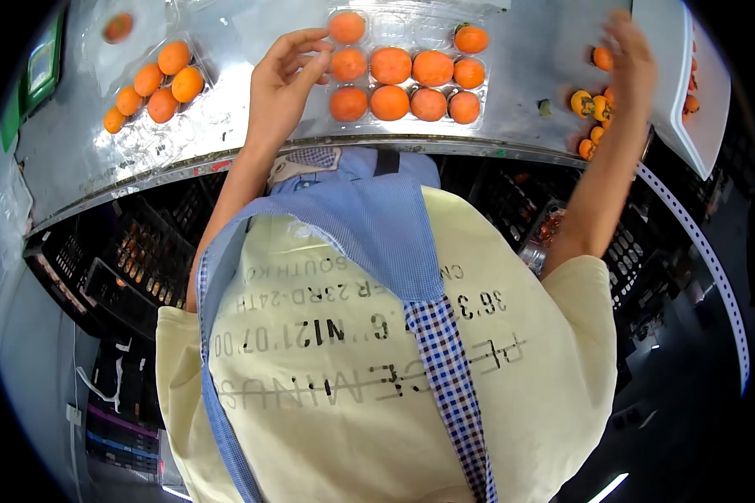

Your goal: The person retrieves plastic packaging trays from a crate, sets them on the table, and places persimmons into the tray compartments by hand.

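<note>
Transparent plastic tray (pixel 409 25) on the metal table (pixel 520 75), in front of you, w/ ten persimmons (pixel 434 69) seated in three rows. Your L hand (pixel 292 80) is at the tray's left edge: thumb & fingers curled, part-open, nothing visibly gripped; rim contact can't be told. Your R hand (pixel 633 60), well right of the tray, is blurred: can't tell how far its fingers open or if they hold fruit.

Handling (judged): steady the rim lightly w/ L; lower fruit straight into a pocket w/ R; don't squeeze, ripe skin may bruise. Far row's two middle pockets (pixel 432 32) lie btwn end fruits, so come in from above.

Around: small loose persimmons (pixel 582 103) & white bin (pixel 676 94), right of tray; green scrap (pixel 545 107), btwn tray & loose fruit, best kept off the tray; six larger persimmons (pixel 162 106), left of tray; black crates (pixel 117 285), below tray level.
</note>
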The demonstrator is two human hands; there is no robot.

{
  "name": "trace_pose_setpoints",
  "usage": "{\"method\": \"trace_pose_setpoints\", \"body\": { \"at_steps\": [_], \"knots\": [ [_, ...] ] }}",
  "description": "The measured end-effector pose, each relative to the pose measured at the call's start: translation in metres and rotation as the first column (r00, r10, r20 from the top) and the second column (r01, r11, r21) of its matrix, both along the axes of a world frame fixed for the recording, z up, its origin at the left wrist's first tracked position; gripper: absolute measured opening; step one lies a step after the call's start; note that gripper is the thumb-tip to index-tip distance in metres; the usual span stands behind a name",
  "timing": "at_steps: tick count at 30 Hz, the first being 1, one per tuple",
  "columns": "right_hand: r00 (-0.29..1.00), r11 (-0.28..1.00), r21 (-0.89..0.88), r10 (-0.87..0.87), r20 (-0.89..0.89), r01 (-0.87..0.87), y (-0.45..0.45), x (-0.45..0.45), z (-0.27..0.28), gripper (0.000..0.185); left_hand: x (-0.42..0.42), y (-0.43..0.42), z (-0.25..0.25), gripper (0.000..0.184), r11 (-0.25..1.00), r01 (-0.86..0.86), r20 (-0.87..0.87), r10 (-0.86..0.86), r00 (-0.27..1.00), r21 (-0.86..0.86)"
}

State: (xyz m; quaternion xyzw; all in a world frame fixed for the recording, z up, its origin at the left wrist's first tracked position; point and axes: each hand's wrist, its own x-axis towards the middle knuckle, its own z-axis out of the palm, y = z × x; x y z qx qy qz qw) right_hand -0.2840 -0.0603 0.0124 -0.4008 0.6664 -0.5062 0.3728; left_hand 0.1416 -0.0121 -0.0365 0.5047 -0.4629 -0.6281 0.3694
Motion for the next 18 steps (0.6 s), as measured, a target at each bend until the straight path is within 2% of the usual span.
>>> {"method": "trace_pose_setpoints", "body": {
  "at_steps": [1, 2, 4, 6, 9, 10, 14, 17, 18],
  "knots": [
    [0.972, 0.98, 0.041, 0.2, -0.126, -0.197, 0.007, 0.026, -0.023, 0.035, 0.001, 0.0, -0.001, 0.028, 1.0, -0.002, 0.006, 0.001, 1.0, 0.013],
    [0.897, 0.939, 0.191, 0.331, -0.294, -0.285, 0.016, 0.078, -0.028, 0.035, 0.002, 0.001, -0.002, 0.027, 1.0, -0.003, 0.011, 0.003, 1.0, 0.024],
    [0.771, 0.793, 0.364, 0.588, -0.246, -0.489, 0.03, 0.132, -0.027, 0.035, 0.003, 0.002, -0.001, 0.026, 1.0, -0.009, 0.01, 0.009, 1.0, 0.028],
    [0.664, 0.779, 0.215, 0.618, -0.421, -0.588, 0.041, 0.155, -0.047, 0.03, 0.004, 0.004, -0.002, 0.025, 0.999, -0.035, -0.003, 0.035, 0.999, 0.033],
    [0.644, 0.766, 0.213, 0.63, -0.433, -0.607, 0.052, 0.184, -0.044, 0.034, 0.009, 0.006, -0.005, 0.023, 0.994, -0.094, -0.029, 0.095, 0.995, 0.048],
    [0.587, 0.753, 0.217, 0.631, -0.508, -0.621, 0.054, 0.186, -0.044, 0.034, 0.01, 0.007, -0.004, 0.023, 0.992, -0.108, -0.036, 0.11, 0.993, 0.059],
    [0.528, 0.751, 0.167, 0.586, -0.615, -0.639, 0.074, 0.201, -0.037, 0.037, 0.019, 0.01, -0.008, 0.021, 0.986, -0.148, -0.059, 0.152, 0.987, 0.07],
    [0.407, 0.765, 0.17, 0.501, -0.764, -0.622, 0.095, 0.211, -0.041, 0.041, 0.023, 0.013, -0.009, 0.021, 0.983, -0.165, -0.055, 0.17, 0.984, 0.079],
    [0.404, 0.78, 0.175, 0.485, -0.776, -0.601, 0.101, 0.215, -0.045, 0.044, 0.024, 0.014, -0.009, 0.022, 0.984, -0.16, -0.058, 0.165, 0.985, 0.083]
  ]
}}
